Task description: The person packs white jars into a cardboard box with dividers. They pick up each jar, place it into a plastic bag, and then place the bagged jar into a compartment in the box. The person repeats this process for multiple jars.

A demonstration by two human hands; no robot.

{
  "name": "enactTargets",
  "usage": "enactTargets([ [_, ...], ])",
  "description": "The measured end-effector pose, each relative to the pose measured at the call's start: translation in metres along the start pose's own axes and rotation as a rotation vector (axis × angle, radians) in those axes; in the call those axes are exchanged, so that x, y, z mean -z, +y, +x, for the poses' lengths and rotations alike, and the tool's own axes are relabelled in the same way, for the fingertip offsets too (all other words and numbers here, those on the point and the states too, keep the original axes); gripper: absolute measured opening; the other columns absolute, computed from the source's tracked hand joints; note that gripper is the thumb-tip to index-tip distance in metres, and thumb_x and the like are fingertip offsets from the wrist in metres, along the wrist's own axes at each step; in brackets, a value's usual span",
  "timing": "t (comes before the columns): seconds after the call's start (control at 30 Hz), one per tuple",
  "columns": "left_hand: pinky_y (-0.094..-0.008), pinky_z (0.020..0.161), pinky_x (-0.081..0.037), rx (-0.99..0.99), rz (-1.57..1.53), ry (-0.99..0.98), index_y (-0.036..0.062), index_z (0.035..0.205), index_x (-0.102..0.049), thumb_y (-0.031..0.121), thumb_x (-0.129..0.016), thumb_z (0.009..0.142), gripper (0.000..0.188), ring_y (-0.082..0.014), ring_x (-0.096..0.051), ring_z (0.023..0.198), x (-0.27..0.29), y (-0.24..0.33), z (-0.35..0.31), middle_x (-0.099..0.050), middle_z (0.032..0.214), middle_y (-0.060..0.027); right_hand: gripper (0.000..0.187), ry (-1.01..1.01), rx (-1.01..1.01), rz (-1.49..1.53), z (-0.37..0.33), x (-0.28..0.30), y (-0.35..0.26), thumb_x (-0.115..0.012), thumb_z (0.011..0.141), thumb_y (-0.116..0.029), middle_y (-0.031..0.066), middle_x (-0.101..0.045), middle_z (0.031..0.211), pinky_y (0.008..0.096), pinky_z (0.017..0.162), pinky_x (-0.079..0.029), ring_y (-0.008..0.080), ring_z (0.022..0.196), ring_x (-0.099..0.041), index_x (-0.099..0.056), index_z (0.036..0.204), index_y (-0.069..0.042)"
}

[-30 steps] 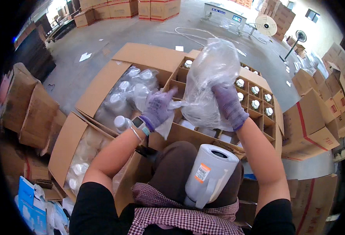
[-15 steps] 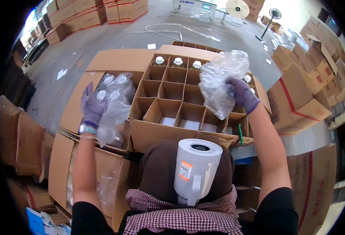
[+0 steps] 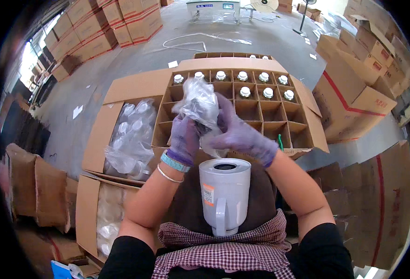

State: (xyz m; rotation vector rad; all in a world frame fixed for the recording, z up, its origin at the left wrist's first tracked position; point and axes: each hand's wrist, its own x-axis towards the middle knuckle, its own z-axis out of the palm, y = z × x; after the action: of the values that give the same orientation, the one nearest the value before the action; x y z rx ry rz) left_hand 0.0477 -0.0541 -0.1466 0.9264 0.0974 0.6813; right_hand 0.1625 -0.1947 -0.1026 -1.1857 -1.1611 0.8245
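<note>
A crumpled clear plastic bag (image 3: pixel 201 104) is between my hands, above the front left of a divided carton (image 3: pixel 274 111). The fingers of my left hand (image 3: pixel 185 139) close on its lower left side. My right hand (image 3: pixel 243 134) grips it from the right, fingers curled. Whether anything is inside the bag cannot be made out. Both hands wear purple gloves. White-capped bottles (image 3: pixel 245 92) fill the far row of cells and part of the one before it; the hands hide some near cells. Left of it, an open carton (image 3: pixel 95 144) holds several plastic-wrapped bottles (image 3: pixel 133 125).
Between my thighs stands a grey heat-gun-like canister (image 3: pixel 224 195) with a handle. Below left is another open carton (image 3: pixel 86 218) with plastic-wrapped items. A red-striped carton (image 3: pixel 349 102) stands at right, stacked cartons (image 3: pixel 86 32) at far left, a machine (image 3: pixel 212 9) at the back.
My left hand has left the wrapped bottles and come to the middle. The right hand has moved left with the plastic bag, and both now grip it. The view has shifted too.
</note>
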Motion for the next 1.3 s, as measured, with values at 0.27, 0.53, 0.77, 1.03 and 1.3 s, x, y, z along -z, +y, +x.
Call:
enactTargets([
  [0.27, -0.0356, 0.093, -0.053, -0.103, 0.42, 0.124, 0.0007, 0.118, -0.063, 0.011, -0.072, 0.086, 0.036, -0.0232, -0.065, 0.105, 0.036, 0.016, -0.023, -0.069, 0.112, -0.0124, 0.04, 0.456, 0.111, -0.974, -0.033, 0.06, 0.05, -0.073, 0.079, -0.01, 0.0138, -0.069, 0.097, 0.043, 0.079, -0.056, 0.0325, 0.089, -0.069, -0.061, 0.117, -0.011],
  [0.53, -0.0303, 0.069, -0.052, -0.306, 1.101, -0.036, 0.0063, 0.092, -0.062, 0.02, -0.084, 0.077, 0.03, -0.0173, -0.064, 0.076, -0.001, 0.025, -0.182, -0.066, 0.086, -0.0071, 0.021, 0.259, 0.191, -0.609, -0.153, 0.02, 0.031, -0.072, 0.077, -0.012, 0.0119, -0.063, 0.095, 0.0421, 0.081, -0.051, 0.035, 0.095, -0.063, -0.06, 0.094, -0.007],
  [0.77, -0.0392, 0.059, -0.052, -0.154, 1.455, -0.392, 0.0073, 0.085, -0.07, 0.039, -0.09, 0.066, 0.041, -0.0297, -0.069, 0.07, -0.055, 0.033, -0.235, -0.07, 0.081, -0.0147, 0.027, -0.113, 0.311, -0.894, -0.236, -0.041, 0.022, -0.074, 0.079, -0.022, 0.0133, -0.066, 0.105, 0.0503, 0.096, -0.046, 0.0366, 0.103, -0.062, -0.067, 0.1, -0.007],
  [1.03, -0.0348, 0.091, -0.053, 0.218, 0.492, 0.175, 0.0017, 0.137, -0.053, 0.039, -0.051, 0.105, 0.049, -0.0198, -0.06, 0.113, -0.033, 0.085, -0.168, -0.06, 0.129, -0.0112, 0.114, 0.484, 0.214, -0.531, -0.219, -0.136, -0.028, -0.095, 0.058, -0.033, 0.0267, -0.034, 0.145, 0.0525, 0.109, -0.043, 0.0491, 0.132, -0.046, -0.034, 0.152, -0.011],
  [1.3, -0.0439, 0.087, -0.052, -0.057, 1.412, -1.315, 0.0061, 0.116, -0.066, 0.026, -0.073, 0.089, 0.034, -0.035, -0.065, 0.097, -0.196, -0.002, -0.235, -0.067, 0.113, -0.0147, 0.092, 1.114, 0.349, -0.475, -0.292, -0.055, -0.02, -0.089, 0.071, -0.03, 0.0166, -0.048, 0.131, 0.0421, 0.106, -0.045, 0.0304, 0.123, -0.053, -0.037, 0.142, -0.006],
])
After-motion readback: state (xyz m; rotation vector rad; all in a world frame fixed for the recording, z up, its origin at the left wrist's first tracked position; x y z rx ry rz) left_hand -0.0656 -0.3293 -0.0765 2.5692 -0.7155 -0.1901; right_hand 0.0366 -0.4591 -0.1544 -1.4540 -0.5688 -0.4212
